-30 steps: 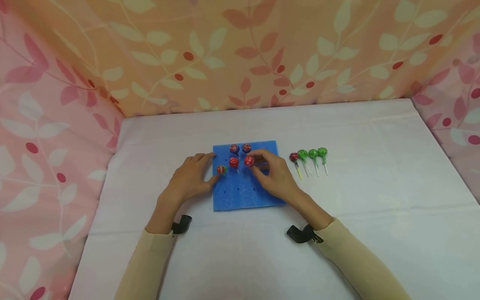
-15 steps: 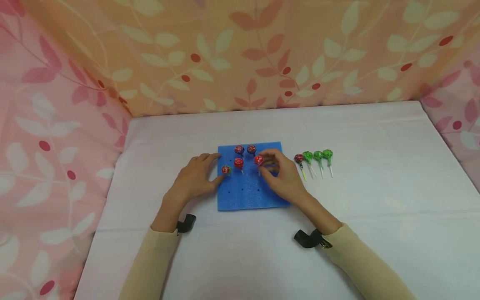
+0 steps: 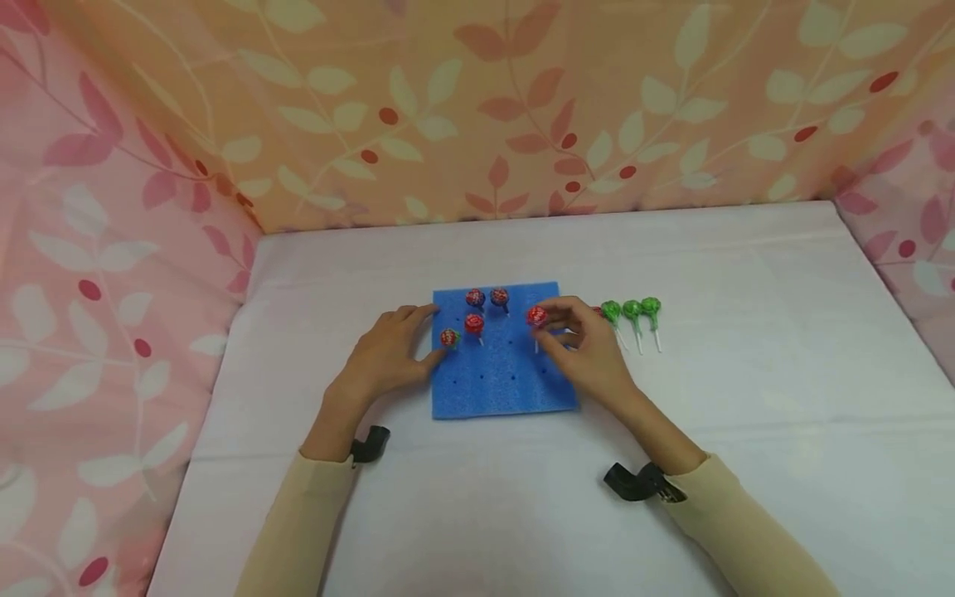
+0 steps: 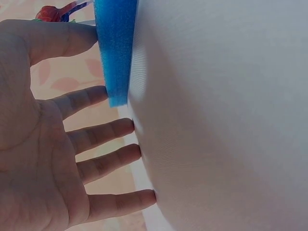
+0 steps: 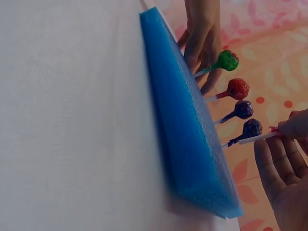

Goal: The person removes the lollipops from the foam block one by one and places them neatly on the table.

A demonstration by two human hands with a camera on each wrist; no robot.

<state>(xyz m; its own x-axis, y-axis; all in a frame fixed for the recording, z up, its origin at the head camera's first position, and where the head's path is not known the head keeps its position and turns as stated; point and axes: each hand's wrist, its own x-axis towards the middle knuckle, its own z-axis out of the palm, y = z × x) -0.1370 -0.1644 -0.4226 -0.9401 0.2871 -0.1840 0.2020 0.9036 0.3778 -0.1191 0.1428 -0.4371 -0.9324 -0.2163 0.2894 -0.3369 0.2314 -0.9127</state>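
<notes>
My right hand [image 3: 589,348] pinches a red-wrapped lollipop [image 3: 536,315] between thumb and fingers, over the right part of a blue foam board [image 3: 485,402]. In the right wrist view its white stick [image 5: 255,138] points at the board, its end apart from the foam. My left hand [image 3: 384,352] touches the board's left edge with the thumb and a finger, its fingers spread and fairly straight. Standing in the foam are a red-and-green lollipop [image 3: 449,338], a red lollipop [image 3: 474,324] and two dark purple-red lollipops [image 3: 500,297]. Small holes show in the board's front part.
Right of the board, several green lollipops [image 3: 632,309] lie in a row on the white cloth [image 3: 477,514]. A dark red lollipop beside them is mostly hidden behind my right hand. Patterned curtains [image 3: 522,108] enclose the table at the back and sides.
My right hand has carried the red lollipop rightward across the board, baring a hole. It now covers most of the loose dark red lollipop. My left hand stays at the board's edge.
</notes>
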